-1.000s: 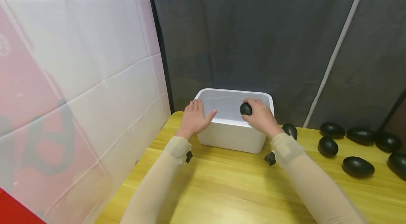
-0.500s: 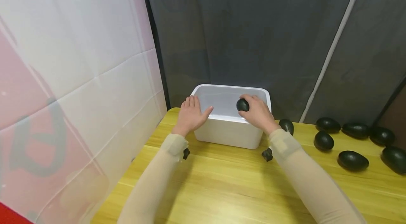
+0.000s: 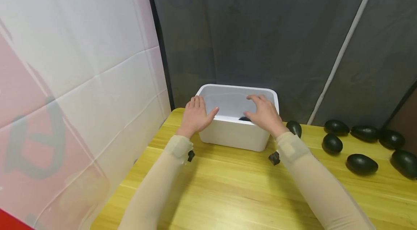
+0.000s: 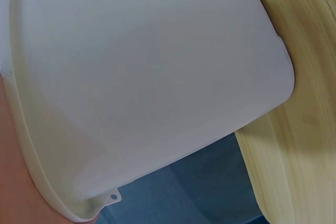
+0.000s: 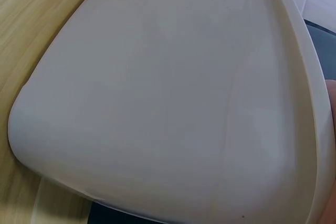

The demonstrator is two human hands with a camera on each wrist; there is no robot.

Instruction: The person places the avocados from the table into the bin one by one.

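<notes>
A white plastic tub (image 3: 232, 137) stands at the far edge of a yellow wooden table (image 3: 228, 186). My left hand (image 3: 196, 116) rests on the tub's left near corner with straight fingers. Over the tub's right side hovers my right hand (image 3: 263, 111), its fingers spread and holding nothing. A dark avocado (image 3: 244, 118) lies inside the tub just under that hand, mostly hidden by the rim. Both wrist views are filled by the tub's white outer wall (image 4: 142, 77) (image 5: 168, 108).
Several dark avocados lie on the table to the right, the nearest (image 3: 294, 128) just beside the tub, others (image 3: 332, 143) (image 3: 361, 164) farther right. A white and pink sheet (image 3: 75, 78) hangs at the left, a grey curtain (image 3: 260, 31) behind.
My right hand held an avocado over the tub; it has let go and the avocado now lies inside the tub. The left hand has stayed on the rim.
</notes>
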